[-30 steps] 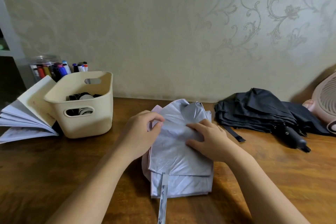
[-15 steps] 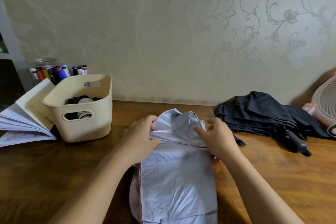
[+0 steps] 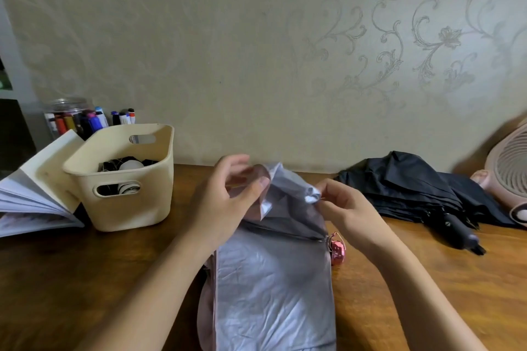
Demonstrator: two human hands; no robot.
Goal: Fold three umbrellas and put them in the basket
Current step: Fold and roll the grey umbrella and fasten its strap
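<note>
Brown wood runs the width of your table (image 3: 85, 279), backed by a pale wall (image 3: 228, 51) papered with scrolling vines. Your silver-lilac umbrella (image 3: 271, 279) lies flat at the centre, its far end lifted off the wood. Your left hand (image 3: 225, 202) pinches that raised fabric between thumb and fingers. Your right hand (image 3: 350, 211) pinches the fabric's right corner with curled fingers. A pink handle (image 3: 338, 251) shows just beside the canopy's right edge. The cream basket (image 3: 134, 208) stands at left with dark things inside, an open book (image 3: 31, 196) against it and a jar of markers (image 3: 71, 117) behind. A black umbrella (image 3: 399, 188) lies at right, near a pink fan (image 3: 510, 168).
</note>
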